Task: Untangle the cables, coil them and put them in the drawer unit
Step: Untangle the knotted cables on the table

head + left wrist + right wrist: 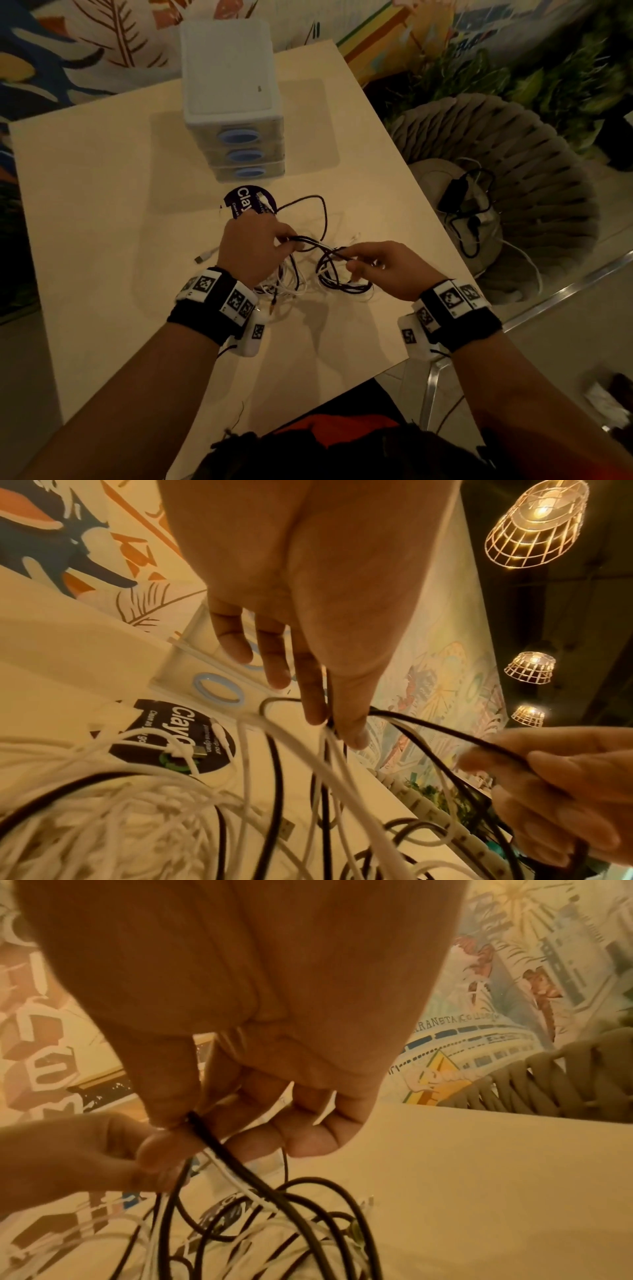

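Note:
A tangle of black and white cables [308, 274] lies on the pale table [102, 205] between my hands. My left hand [289, 240] pinches a bunch of black and white strands [329, 723] between thumb and forefinger, lifted off the table. My right hand [347, 260] pinches a black cable [205, 1134] close to the left fingertips; its other fingers are curled. The white drawer unit [229, 85] with three blue-handled drawers stands at the table's far side, all drawers closed. A loose white plug end [205, 255] lies left of my left hand.
A round purple sticker [246, 200] sits on the table before the drawer unit. A woven grey chair [513, 154] holding more cables and a charger [459, 195] stands right of the table. Plants fill the far right.

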`<state>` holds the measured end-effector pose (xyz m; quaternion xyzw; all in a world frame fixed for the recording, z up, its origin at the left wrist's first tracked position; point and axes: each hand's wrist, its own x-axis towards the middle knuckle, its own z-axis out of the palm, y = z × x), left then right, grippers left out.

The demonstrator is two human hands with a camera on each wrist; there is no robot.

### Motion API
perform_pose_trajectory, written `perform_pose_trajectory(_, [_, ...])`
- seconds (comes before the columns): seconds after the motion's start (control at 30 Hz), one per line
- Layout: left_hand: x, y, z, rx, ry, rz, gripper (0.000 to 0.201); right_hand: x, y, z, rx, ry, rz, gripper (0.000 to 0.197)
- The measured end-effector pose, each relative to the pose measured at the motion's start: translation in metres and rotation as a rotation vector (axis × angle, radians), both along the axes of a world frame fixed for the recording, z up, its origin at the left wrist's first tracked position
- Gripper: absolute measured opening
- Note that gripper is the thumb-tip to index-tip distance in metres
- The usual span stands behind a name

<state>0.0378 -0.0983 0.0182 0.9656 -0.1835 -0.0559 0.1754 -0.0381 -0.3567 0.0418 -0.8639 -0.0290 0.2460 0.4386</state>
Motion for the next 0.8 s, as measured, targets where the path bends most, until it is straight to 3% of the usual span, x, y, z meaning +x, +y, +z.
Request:
perform_pose_trajectory(0.17, [-0.009, -0.015, 0.004, 0.053, -0.054, -0.126, 0.025, 0.017, 0.029, 0.009, -0.128, -0.04, 0.016, 0.033])
perform_pose_trajectory(0.27, [-0.009, -0.017, 0.005, 0.054, -0.031, -0.103, 0.023, 0.031, 0.047, 0.01, -0.23, -0.128, 0.08, 0.031])
perform_pose_trajectory(0.57, [-0.009, -0.006, 0.008, -0.065, 0.044, 0.007, 0.014, 0.003, -0.002, 0.008, 0.031, -0.036, -0.02, 0.013])
perform_pose_trajectory(0.7, [-0.014, -0.018, 0.007, -0.019, 0.072, -0.006, 0.01, 0.002, 0.0, 0.009, -0.023, -0.015, 0.002, 0.013])
perform_pose_trajectory(0.8, [-0.017, -0.024, 0.008, 0.003, 0.066, -0.015, 0.01, 0.014, 0.022, 0.018, -0.088, -0.022, 0.051, 0.024])
